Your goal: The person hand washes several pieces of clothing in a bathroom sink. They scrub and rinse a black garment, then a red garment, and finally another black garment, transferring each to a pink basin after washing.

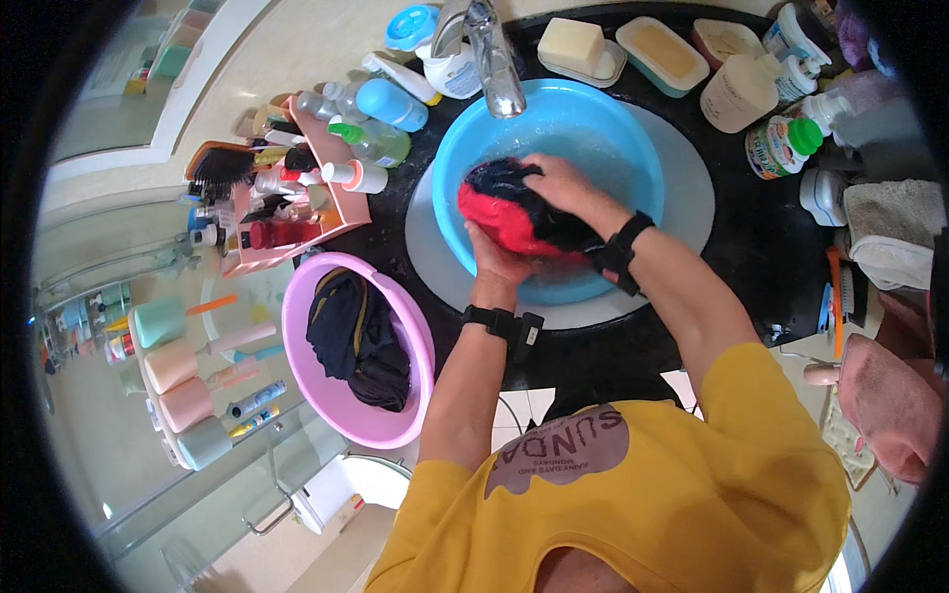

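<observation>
A wet red and black garment [499,215] is bunched up above soapy water in a light blue basin [652,188]. My left hand [497,255] holds its red part from below, near the basin's front left rim; some of those fingers are hidden by the cloth. On the black part, my right hand [563,184] grips from above with bent fingers. Both wrists wear black straps. The basin sits in a white sink [692,188], beneath a chrome faucet [497,74].
Left of the counter, a pink tub [297,316] holds dark clothing [358,341]. A pink organizer [341,203] and several bottles line the counter's left side. Bar soap [570,44], soap dishes and more bottles stand along the back right. Towels [890,232] hang at the right.
</observation>
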`<state>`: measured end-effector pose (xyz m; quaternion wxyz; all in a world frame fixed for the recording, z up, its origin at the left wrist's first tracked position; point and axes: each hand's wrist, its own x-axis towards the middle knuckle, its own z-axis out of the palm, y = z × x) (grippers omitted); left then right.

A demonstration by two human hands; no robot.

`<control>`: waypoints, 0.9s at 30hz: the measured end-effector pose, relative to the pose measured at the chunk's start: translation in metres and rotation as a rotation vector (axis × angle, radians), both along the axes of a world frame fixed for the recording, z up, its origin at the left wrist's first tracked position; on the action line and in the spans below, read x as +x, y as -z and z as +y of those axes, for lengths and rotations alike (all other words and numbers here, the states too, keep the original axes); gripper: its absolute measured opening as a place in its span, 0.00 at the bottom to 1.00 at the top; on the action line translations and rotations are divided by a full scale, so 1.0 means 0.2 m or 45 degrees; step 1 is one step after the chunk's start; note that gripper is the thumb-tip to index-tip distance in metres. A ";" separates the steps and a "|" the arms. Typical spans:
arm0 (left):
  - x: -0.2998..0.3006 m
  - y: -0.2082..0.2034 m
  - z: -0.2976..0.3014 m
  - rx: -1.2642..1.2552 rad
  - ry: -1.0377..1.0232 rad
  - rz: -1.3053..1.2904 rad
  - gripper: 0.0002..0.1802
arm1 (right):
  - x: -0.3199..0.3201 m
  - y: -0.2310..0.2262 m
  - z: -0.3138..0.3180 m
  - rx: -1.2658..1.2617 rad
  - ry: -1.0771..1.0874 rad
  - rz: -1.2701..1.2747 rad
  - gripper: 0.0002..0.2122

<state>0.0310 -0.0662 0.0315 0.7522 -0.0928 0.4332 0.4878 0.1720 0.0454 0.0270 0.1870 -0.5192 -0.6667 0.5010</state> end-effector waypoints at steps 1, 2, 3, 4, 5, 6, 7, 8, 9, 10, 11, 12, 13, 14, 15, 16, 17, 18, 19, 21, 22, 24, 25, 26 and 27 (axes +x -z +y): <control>0.00 0.04 0.00 0.074 -0.029 -0.059 0.52 | -0.04 -0.07 -0.04 0.089 -0.045 0.088 0.21; -0.01 0.09 0.00 0.246 -0.034 -0.150 0.52 | -0.09 -0.15 -0.10 0.128 -0.048 0.103 0.18; -0.01 0.14 0.01 0.255 -0.150 -0.099 0.45 | -0.13 -0.24 -0.18 0.136 -0.090 0.183 0.18; -0.03 0.18 0.05 0.689 -0.128 -0.438 0.35 | -0.16 -0.32 -0.25 0.212 -0.121 0.323 0.18; -0.03 0.21 0.04 0.707 -0.117 -0.477 0.34 | -0.17 -0.38 -0.31 0.232 -0.133 0.195 0.19; -0.03 0.23 0.05 0.682 -0.118 -0.475 0.32 | -0.18 -0.42 -0.35 0.394 -0.167 0.226 0.19; -0.03 0.24 0.07 0.666 -0.116 -0.473 0.31 | -0.19 -0.43 -0.35 0.525 -0.231 0.049 0.19; -0.02 0.23 0.08 0.654 -0.116 -0.468 0.30 | -0.18 -0.42 -0.35 0.634 -0.184 -0.075 0.18; -0.01 0.20 0.09 0.639 -0.116 -0.460 0.29 | -0.16 -0.39 -0.32 0.742 -0.184 -0.193 0.18; 0.00 0.15 0.10 0.624 -0.118 -0.452 0.28 | -0.15 -0.34 -0.27 0.882 -0.178 -0.277 0.17; 0.02 0.10 0.10 0.640 -0.119 -0.455 0.26 | -0.13 -0.28 -0.21 0.776 -0.078 -0.254 0.15; 0.05 0.05 0.11 0.420 -0.144 0.099 0.25 | -0.09 -0.21 -0.15 0.707 -0.058 -0.354 0.16; 0.04 -0.01 0.10 0.404 -0.113 0.098 0.25 | -0.02 -0.15 -0.10 0.667 -0.056 -0.414 0.16; 0.02 -0.07 0.09 0.386 -0.085 0.101 0.26 | 0.04 -0.10 -0.06 0.590 -0.128 -0.566 0.15; 0.03 -0.10 0.11 0.420 -0.075 0.131 0.26 | 0.08 -0.06 -0.04 0.527 -0.128 -0.649 0.15; 0.02 -0.13 0.10 0.374 -0.075 0.214 0.28 | 0.12 -0.03 -0.01 0.369 -0.166 -0.731 0.14; 0.00 -0.16 0.10 0.392 -0.060 0.285 0.30 | 0.16 -0.01 0.01 0.509 -0.118 -0.783 0.15; -0.02 -0.19 0.09 0.460 -0.029 0.338 0.31 | 0.20 0.00 0.02 0.526 -0.150 -0.892 0.18; -0.05 -0.21 0.10 0.400 0.001 0.471 0.37 | 0.21 0.00 0.03 0.564 0.063 -0.671 0.20; -0.05 -0.22 0.07 0.021 -0.057 0.695 0.43 | 0.22 0.00 0.04 0.562 0.401 -0.272 0.27; -0.04 -0.22 0.05 -0.218 -0.097 0.817 0.45 | 0.21 0.00 0.04 0.394 0.259 -0.334 0.29; 0.01 -0.18 0.00 -0.324 0.005 0.453 0.48 | 0.15 -0.01 0.01 0.188 -0.014 -0.385 0.33; 0.05 -0.14 -0.01 -0.365 0.044 0.225 0.51 | 0.09 -0.02 -0.03 0.145 -0.138 -0.550 0.34; 0.07 -0.10 -0.02 -0.310 0.015 0.162 0.51 | 0.07 -0.04 -0.03 -0.035 -0.168 -0.448 0.28; 0.08 -0.05 -0.03 -0.235 -0.016 0.057 0.52 | 0.00 -0.08 -0.06 -0.080 -0.061 -0.317 0.20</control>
